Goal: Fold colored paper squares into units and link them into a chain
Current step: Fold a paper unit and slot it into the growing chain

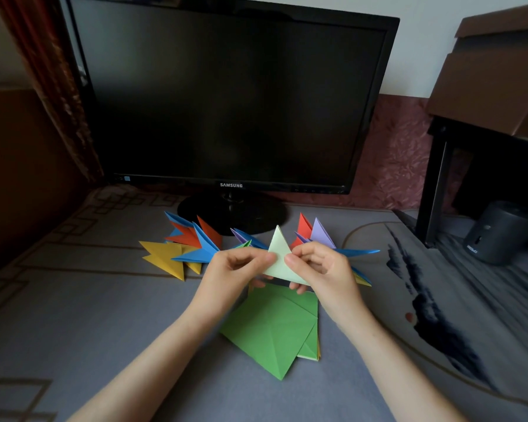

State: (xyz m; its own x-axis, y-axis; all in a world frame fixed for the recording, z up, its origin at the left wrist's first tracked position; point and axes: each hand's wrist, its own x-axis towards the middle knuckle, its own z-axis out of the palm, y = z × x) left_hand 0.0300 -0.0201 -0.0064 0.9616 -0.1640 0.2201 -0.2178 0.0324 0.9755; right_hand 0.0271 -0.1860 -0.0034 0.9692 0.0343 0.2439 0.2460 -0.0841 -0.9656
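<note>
Pale green paper, folded into a pointed triangle point(278, 254), was held in the air in front of the black Samsung monitor point(226, 95), lower than its round stand, with its tip pointing up toward the screen.

The likeliest trouble from here was a crooked crease. The sheet looked thin and smooth, and if one pinch slid while the other pressed, the edges would drift out of line. A unit folded that way would probably not seat cleanly in its neighbour.

A second risk lay in the chain of pointed yellow, blue, orange and purple paper units point(195, 245), fanned out in front of the monitor's stand. It sat just behind the knuckles, so a careless sweep of a wrist could knock links loose.

The stack of green paper squares point(272, 327) lay further out from the monitor, under the forearms, and a dropped elbow might scuff it.

The left hand point(235, 269) had its fingers point(252, 254) curled tight, pinching the triangle's left lower edge. The right hand point(320, 269) gripped the right edge, thumb flat on the front face and the other fingers tucked behind. Neither hand had any slack in its hold.
</note>
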